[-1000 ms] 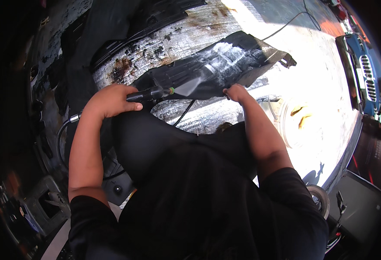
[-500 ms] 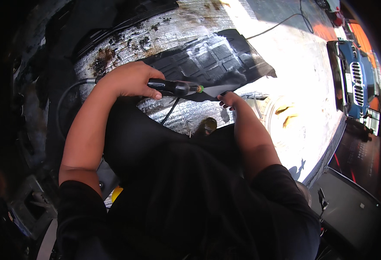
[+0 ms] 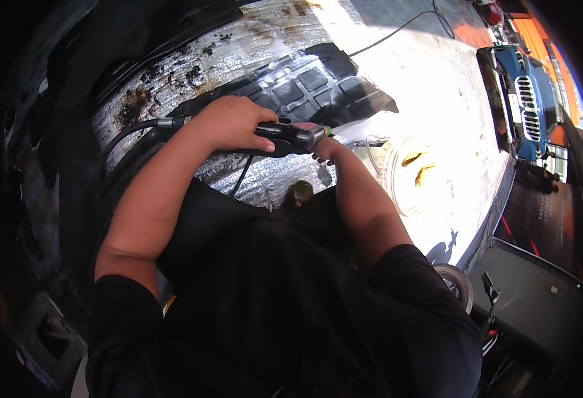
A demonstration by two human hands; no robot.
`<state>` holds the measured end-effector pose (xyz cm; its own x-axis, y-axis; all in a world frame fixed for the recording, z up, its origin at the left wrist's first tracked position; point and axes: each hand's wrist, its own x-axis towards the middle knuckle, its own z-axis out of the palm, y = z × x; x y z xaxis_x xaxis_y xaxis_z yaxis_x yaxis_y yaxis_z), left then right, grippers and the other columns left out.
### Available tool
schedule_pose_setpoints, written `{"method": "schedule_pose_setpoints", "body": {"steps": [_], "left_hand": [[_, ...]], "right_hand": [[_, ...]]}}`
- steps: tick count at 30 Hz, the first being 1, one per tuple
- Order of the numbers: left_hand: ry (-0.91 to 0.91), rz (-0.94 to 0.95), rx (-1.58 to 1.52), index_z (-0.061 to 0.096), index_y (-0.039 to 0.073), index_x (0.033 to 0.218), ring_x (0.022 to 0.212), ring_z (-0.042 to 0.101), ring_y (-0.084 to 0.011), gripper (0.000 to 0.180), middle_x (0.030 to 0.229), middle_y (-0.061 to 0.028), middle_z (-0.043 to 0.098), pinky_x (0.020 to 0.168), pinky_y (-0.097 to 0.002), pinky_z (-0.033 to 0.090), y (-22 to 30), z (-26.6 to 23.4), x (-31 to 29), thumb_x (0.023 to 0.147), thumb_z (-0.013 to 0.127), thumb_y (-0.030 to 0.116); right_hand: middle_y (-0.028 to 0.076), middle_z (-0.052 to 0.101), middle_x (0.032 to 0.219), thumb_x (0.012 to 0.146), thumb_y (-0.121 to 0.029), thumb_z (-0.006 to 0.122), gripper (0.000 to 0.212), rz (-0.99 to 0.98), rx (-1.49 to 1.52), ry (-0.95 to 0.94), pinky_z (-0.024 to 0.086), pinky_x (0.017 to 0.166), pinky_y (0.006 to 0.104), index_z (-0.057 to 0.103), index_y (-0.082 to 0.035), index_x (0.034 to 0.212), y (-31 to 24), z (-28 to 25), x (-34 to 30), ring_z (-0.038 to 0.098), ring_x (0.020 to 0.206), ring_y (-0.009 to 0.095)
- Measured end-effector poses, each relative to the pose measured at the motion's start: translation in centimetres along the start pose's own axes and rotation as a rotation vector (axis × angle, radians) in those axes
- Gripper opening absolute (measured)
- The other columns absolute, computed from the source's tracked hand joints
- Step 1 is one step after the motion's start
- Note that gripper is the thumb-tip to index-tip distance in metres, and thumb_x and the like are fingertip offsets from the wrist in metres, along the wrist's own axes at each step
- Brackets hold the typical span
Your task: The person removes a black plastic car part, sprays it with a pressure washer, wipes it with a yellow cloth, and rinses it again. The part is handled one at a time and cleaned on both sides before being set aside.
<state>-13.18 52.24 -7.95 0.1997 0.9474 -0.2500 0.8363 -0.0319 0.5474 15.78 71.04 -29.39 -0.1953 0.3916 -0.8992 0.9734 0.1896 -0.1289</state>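
My left hand [image 3: 236, 126] is closed around a black spray gun [image 3: 298, 136] with a green nozzle tip, which points to the right. A dark hose [image 3: 132, 127] runs from the gun's back end at the left. Beyond the gun, a black ribbed mat [image 3: 314, 81] with raised squares lies wet and shiny on a silvery foil-like surface [image 3: 218, 50]. My right hand [image 3: 326, 151] has its fingers curled at the mat's near edge, just below the nozzle, which partly hides them.
A pale bucket [image 3: 389, 162] with yellow cloths [image 3: 417, 169] stands right of my right hand, in bright sun. A thin cable [image 3: 397, 30] crosses the far floor. A blue car [image 3: 530, 106] is at the far right, near a dark banner [image 3: 543, 219]. A wheel [image 3: 456, 282] shows at lower right.
The spray gun has moved right across the mat, bringing its nozzle close to my right hand. The whole view has shifted slightly. The spray mist beyond the tip shows less.
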Motion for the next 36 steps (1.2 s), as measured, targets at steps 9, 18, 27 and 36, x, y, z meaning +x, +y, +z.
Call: {"method": "schedule_pose_setpoints", "body": {"steps": [9,18,27,36], "left_hand": [[0.066,-0.087,0.065,0.073,0.020,0.125,0.098,0.072,-0.0356,0.054,0.096,-0.0128,0.075,0.088,-0.0474,0.055,2.4,0.4,2.8,0.083,0.078,0.053],[-0.115,-0.243,0.122,0.074,0.018,0.119,0.098,0.072,-0.0342,0.049,0.097,-0.0130,0.075,0.086,-0.0471,0.055,-0.5,-0.1,-2.6,0.082,0.079,0.051],[-0.064,-0.599,0.256,0.075,0.015,0.116,0.105,0.071,-0.0321,0.045,0.104,-0.0116,0.075,0.091,-0.0455,0.055,-4.2,-0.2,-9.0,0.084,0.079,0.046],[-0.141,-0.439,0.157,0.075,0.016,0.117,0.103,0.071,-0.0337,0.047,0.103,-0.0126,0.075,0.089,-0.0472,0.055,-1.3,-1.0,-8.4,0.083,0.080,0.047]], "right_hand": [[0.005,0.076,0.114,0.106,-0.050,0.054,0.050,0.004,0.013,0.021,0.057,0.074,0.0465,0.065,-0.011,0.136,-0.5,-0.5,-0.8,0.072,0.087,0.021],[0.019,0.076,0.097,0.104,-0.050,0.049,0.057,-0.260,-0.292,0.222,0.051,0.096,0.0473,0.079,-0.003,0.090,-2.3,-1.6,-2.6,0.070,0.104,0.039],[0.023,0.074,0.106,0.103,-0.050,0.052,0.058,-0.303,-0.366,0.213,0.049,0.100,0.0488,0.078,0.001,0.094,-3.8,-2.0,-2.0,0.068,0.111,0.041],[0.027,0.070,0.122,0.098,-0.050,0.058,0.056,-0.315,-0.354,0.323,0.049,0.104,0.0482,0.076,0.002,0.108,-5.2,-2.4,-3.0,0.063,0.121,0.043]]}}
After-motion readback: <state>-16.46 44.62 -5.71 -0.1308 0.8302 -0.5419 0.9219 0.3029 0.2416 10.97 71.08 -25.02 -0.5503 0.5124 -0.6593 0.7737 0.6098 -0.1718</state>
